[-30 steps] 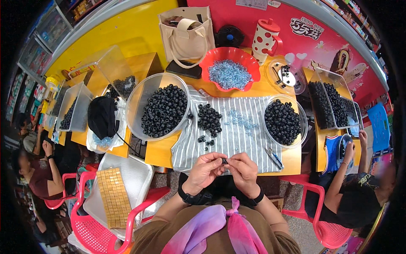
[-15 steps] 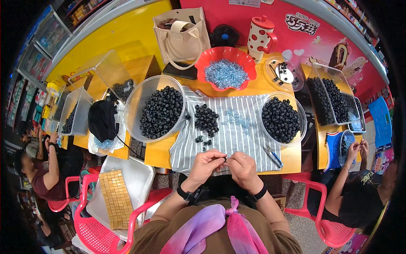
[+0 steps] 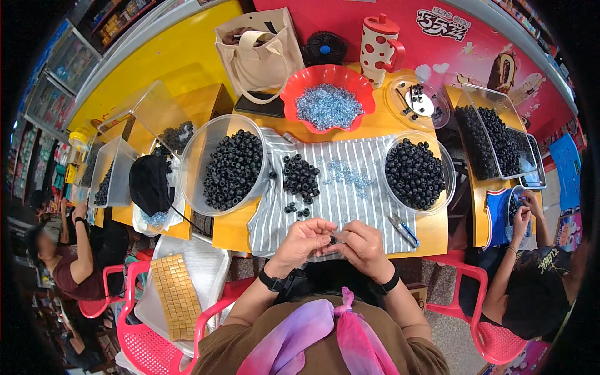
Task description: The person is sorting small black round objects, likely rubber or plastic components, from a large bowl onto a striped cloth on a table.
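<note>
Close together at the cloth's near edge, my left hand (image 3: 304, 242) pinches a small black bead (image 3: 333, 240) between thumb and fingers. My right hand (image 3: 364, 246) is closed at the fingertips right beside it; what it grips is too small to make out. Beyond them on the grey-and-white striped cloth (image 3: 375, 219) lie a pile of black beads (image 3: 300, 175) and a scatter of clear bluish pieces (image 3: 350, 177). Blue-handled nippers (image 3: 405, 231) rest to the right of my right hand.
Clear tubs of black beads stand at left (image 3: 187, 156) and right (image 3: 451, 181). Behind are a red scalloped bowl (image 3: 328, 74) of bluish pieces, a dotted cup (image 3: 377, 53) and a canvas bag (image 3: 259, 50). Other people sit at left (image 3: 69, 272) and right (image 3: 531, 287).
My hands have shifted slightly and turned, and the black bead shows more plainly between the fingers. The view has tilted a little. The person at right has moved their hands.
</note>
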A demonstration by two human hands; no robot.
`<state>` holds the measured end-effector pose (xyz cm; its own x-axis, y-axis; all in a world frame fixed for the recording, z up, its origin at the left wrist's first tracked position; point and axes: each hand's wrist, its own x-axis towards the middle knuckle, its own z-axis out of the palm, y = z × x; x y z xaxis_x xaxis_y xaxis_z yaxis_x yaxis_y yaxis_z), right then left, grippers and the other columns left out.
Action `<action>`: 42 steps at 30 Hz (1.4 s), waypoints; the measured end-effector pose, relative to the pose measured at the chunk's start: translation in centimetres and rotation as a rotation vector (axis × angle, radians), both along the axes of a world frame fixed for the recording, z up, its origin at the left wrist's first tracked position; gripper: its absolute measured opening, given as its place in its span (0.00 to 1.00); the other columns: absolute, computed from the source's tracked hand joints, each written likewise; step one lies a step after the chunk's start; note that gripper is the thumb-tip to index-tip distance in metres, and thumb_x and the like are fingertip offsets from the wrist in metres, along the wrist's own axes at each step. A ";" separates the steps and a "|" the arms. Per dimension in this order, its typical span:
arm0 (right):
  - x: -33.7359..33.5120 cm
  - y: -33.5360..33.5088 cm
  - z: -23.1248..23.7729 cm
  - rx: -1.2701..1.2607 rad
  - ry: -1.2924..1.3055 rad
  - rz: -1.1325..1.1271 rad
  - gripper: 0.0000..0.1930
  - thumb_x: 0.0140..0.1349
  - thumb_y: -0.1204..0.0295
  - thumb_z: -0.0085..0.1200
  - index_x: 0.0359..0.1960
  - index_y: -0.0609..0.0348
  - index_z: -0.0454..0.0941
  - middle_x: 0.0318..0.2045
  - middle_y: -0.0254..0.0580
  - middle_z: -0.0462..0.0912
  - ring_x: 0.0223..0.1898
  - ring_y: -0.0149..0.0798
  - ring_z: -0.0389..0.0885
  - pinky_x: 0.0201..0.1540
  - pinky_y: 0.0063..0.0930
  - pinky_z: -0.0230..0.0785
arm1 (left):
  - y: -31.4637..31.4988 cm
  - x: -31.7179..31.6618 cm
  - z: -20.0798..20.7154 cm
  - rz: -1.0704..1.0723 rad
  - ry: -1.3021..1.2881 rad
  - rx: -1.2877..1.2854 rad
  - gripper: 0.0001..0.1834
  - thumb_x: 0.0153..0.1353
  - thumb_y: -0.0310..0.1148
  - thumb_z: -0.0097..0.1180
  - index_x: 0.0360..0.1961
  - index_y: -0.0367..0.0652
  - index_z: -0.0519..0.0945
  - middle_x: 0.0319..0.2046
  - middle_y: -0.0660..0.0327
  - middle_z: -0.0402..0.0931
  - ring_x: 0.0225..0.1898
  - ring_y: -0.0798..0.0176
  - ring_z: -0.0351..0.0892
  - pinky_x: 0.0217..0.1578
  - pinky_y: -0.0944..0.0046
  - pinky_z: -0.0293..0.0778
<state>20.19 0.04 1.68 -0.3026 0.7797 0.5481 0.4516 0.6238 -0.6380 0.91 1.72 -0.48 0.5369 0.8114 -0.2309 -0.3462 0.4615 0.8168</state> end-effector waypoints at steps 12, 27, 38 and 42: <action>-0.5 -0.7 -0.3 -0.195 0.175 0.178 0.18 0.51 0.73 0.65 0.44 0.65 0.78 0.27 0.44 0.76 0.25 0.44 0.76 0.26 0.32 0.68 | -0.7 0.1 -0.1 -0.054 -0.321 -0.191 0.26 0.60 0.27 0.60 0.58 0.34 0.68 0.35 0.62 0.79 0.27 0.75 0.76 0.24 0.80 0.70; -0.6 -1.2 1.3 -0.140 0.132 0.291 0.15 0.51 0.78 0.63 0.40 0.65 0.75 0.31 0.47 0.79 0.30 0.49 0.81 0.31 0.34 0.73 | -1.1 -0.2 1.0 -0.150 -0.288 -0.162 0.27 0.57 0.29 0.63 0.56 0.33 0.69 0.29 0.68 0.75 0.21 0.79 0.73 0.20 0.81 0.67; -0.6 -0.6 1.7 -0.049 0.099 0.380 0.10 0.52 0.77 0.61 0.35 0.63 0.75 0.26 0.44 0.74 0.25 0.48 0.76 0.25 0.36 0.68 | -1.5 -0.6 1.1 -0.177 -0.236 -0.117 0.25 0.56 0.28 0.63 0.55 0.34 0.73 0.34 0.63 0.81 0.22 0.78 0.74 0.20 0.81 0.68; -0.1 -0.9 2.0 -0.109 0.084 0.412 0.10 0.52 0.76 0.61 0.34 0.62 0.75 0.26 0.44 0.74 0.26 0.48 0.77 0.26 0.37 0.68 | -1.6 -0.6 1.7 -0.204 -0.120 -0.057 0.27 0.58 0.26 0.60 0.59 0.35 0.70 0.28 0.67 0.76 0.23 0.77 0.75 0.21 0.79 0.70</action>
